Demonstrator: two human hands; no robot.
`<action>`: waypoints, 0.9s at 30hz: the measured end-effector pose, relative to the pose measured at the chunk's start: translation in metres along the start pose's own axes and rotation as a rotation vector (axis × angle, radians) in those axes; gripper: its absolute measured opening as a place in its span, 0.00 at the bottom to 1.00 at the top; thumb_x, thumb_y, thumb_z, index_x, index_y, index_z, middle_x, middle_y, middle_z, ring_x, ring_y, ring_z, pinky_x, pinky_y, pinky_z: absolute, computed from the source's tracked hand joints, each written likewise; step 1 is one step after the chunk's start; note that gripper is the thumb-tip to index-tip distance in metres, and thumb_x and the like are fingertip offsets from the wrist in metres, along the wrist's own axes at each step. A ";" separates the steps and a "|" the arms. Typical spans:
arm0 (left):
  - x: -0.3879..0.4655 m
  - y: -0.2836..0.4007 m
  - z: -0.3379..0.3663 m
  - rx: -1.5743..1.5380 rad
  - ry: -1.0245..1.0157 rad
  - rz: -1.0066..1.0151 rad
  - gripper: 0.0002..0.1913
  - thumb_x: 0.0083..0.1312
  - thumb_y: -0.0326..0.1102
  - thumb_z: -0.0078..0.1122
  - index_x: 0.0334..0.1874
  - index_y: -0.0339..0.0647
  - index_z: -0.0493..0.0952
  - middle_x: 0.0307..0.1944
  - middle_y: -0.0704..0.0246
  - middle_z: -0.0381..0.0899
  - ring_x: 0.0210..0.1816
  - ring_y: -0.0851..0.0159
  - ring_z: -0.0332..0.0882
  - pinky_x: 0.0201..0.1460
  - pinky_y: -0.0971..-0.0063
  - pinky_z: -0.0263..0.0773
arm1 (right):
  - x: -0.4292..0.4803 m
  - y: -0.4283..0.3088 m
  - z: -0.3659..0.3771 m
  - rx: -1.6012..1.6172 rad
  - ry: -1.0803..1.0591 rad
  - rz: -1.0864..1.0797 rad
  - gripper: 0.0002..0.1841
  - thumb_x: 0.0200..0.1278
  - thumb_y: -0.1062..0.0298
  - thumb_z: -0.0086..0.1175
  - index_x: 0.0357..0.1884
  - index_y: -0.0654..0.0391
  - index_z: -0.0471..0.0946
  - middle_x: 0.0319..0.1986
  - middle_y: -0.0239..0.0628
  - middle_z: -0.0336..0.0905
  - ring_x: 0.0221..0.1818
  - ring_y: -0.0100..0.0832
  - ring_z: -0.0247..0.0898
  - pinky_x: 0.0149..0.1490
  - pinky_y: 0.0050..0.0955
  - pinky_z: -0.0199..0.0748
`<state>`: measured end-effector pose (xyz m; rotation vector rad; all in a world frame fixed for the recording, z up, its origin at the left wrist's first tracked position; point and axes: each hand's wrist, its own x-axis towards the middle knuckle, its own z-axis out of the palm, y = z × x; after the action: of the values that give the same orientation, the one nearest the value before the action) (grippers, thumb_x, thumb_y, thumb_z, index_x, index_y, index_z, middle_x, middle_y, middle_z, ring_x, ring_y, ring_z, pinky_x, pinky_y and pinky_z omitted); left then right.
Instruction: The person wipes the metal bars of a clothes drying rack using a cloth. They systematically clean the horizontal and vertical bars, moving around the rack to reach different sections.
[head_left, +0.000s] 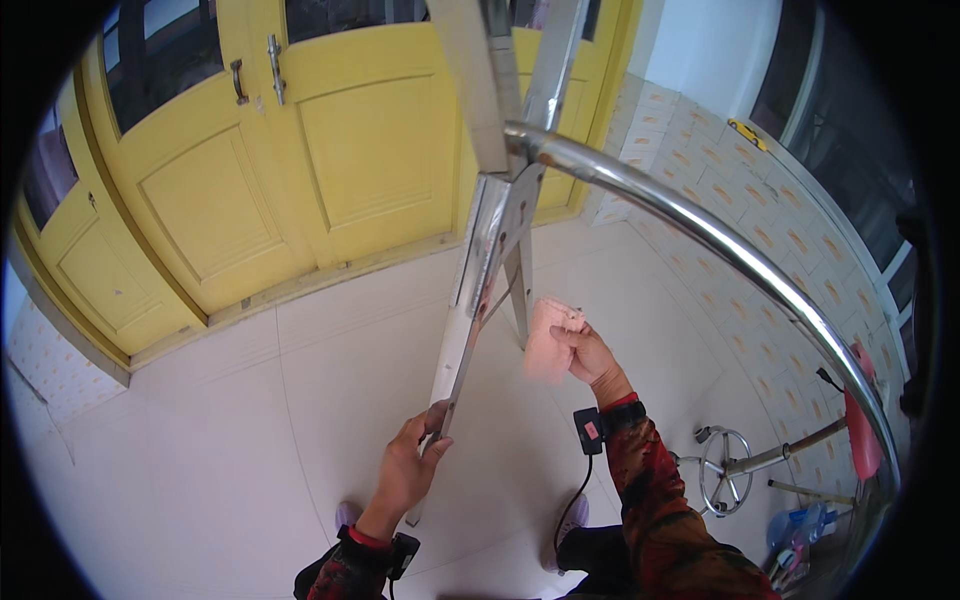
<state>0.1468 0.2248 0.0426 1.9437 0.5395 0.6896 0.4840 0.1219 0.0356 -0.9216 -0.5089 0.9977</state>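
A folding metal frame, probably a stepladder, stands upright in front of me; its top runs out of view. My left hand is wrapped around the lower part of its near metal leg. Fingers and thumb close on opposite sides of that leg. My right hand pinches a folded pink cloth, thumb on top. The cloth hangs just right of the frame's legs, apart from the near leg; its lower edge is blurred. A curved chrome tube extends from the frame's joint above my right hand.
Yellow double doors stand behind the frame. At the right are a tiled wall, a sill with a yellow toy car, a tipped wheeled stool base and plastic bottles. A cable hangs from my right wrist.
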 end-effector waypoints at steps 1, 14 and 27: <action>-0.001 -0.002 0.000 0.000 -0.001 0.010 0.26 0.64 0.25 0.65 0.66 0.39 0.71 0.48 0.60 0.82 0.46 0.59 0.82 0.54 0.68 0.77 | -0.017 -0.006 0.019 0.070 -0.039 -0.003 0.21 0.67 0.77 0.55 0.62 0.60 0.72 0.52 0.38 0.80 0.53 0.33 0.79 0.59 0.36 0.77; -0.041 0.026 0.004 -0.150 0.215 0.134 0.26 0.66 0.36 0.67 0.62 0.33 0.70 0.51 0.60 0.78 0.52 0.63 0.77 0.58 0.69 0.72 | -0.154 0.021 0.133 0.117 0.010 0.159 0.24 0.64 0.73 0.57 0.64 0.59 0.71 0.54 0.40 0.79 0.55 0.36 0.77 0.63 0.39 0.74; -0.099 0.062 0.007 -0.704 -0.167 -0.282 0.21 0.72 0.35 0.59 0.63 0.35 0.68 0.55 0.65 0.78 0.49 0.68 0.80 0.53 0.73 0.77 | -0.180 0.078 0.183 -0.246 0.107 0.041 0.12 0.68 0.64 0.63 0.46 0.61 0.80 0.39 0.33 0.83 0.38 0.24 0.78 0.44 0.26 0.80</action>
<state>0.0829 0.1320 0.0720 1.2222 0.3853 0.4465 0.2263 0.0581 0.0744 -1.2031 -0.5317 0.9295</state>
